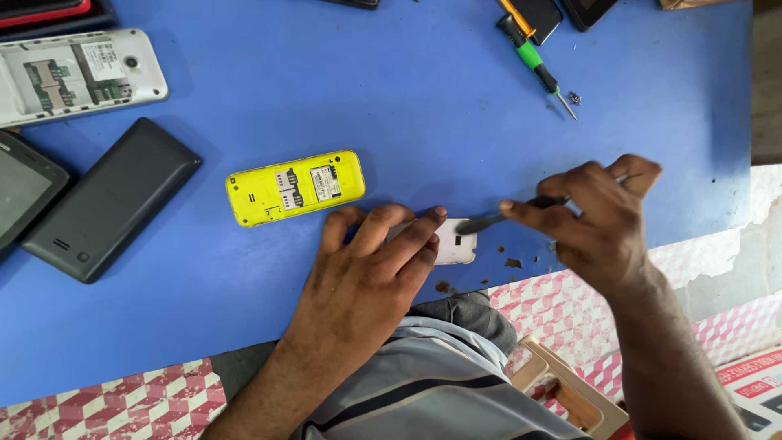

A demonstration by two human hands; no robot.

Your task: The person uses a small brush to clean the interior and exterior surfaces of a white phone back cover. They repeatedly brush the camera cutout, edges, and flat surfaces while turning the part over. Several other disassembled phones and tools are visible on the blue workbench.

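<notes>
Just below and right of the yellow phone (295, 187), the left hand (366, 273) lies flat, fingers spread, pressing down a small white phone (456, 242). Further right, the right hand (599, 216) is closed around a thin tool (497, 217), whose tip touches the white phone's edge.

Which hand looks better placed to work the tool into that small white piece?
Probably the right hand: it grips the thin tool whose tip meets the white piece. The left hand pins it down.

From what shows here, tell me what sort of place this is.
Most likely a small phone repair bench. Opened phones lie on the blue table: a yellow phone and a white phone, both with backs off. A green-handled screwdriver lies nearby. The right hand works a tool on a small white phone.
</notes>
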